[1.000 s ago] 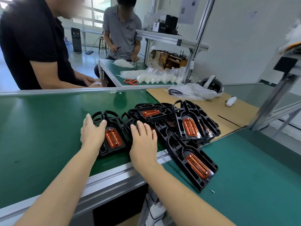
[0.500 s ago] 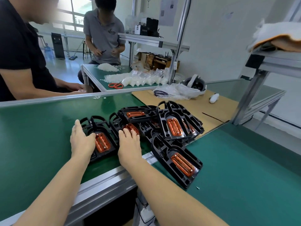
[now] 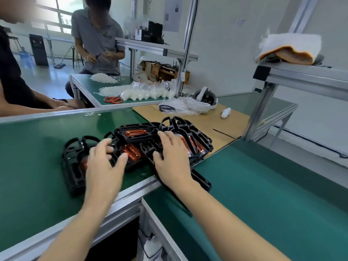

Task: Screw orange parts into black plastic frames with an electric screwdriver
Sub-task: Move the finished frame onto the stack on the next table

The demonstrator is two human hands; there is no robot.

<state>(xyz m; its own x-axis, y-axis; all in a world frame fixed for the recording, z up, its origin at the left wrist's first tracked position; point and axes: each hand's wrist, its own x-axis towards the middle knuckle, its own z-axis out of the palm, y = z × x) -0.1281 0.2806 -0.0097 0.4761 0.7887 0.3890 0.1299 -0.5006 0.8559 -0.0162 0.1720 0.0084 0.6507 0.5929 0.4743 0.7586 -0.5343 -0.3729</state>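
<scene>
A green workbench (image 3: 33, 147) holds a pile of black plastic frames (image 3: 143, 136) with orange parts (image 3: 134, 133) seated in them. Behind lie a cardboard sheet (image 3: 216, 121), orange scissors (image 3: 113, 99), clear bags (image 3: 148, 93) and a white headset (image 3: 205, 97). Two other people sit beyond. The left hand (image 3: 104, 162) and right hand (image 3: 172, 159) rest palm-down on the pile, a little apart, fingers spread and loosely bent, gripping nothing.

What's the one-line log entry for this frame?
stage: handling frames | left hand: open, over black frames | right hand: open, resting on pile | orange parts: seated in frames | screwdriver: not in view
</scene>
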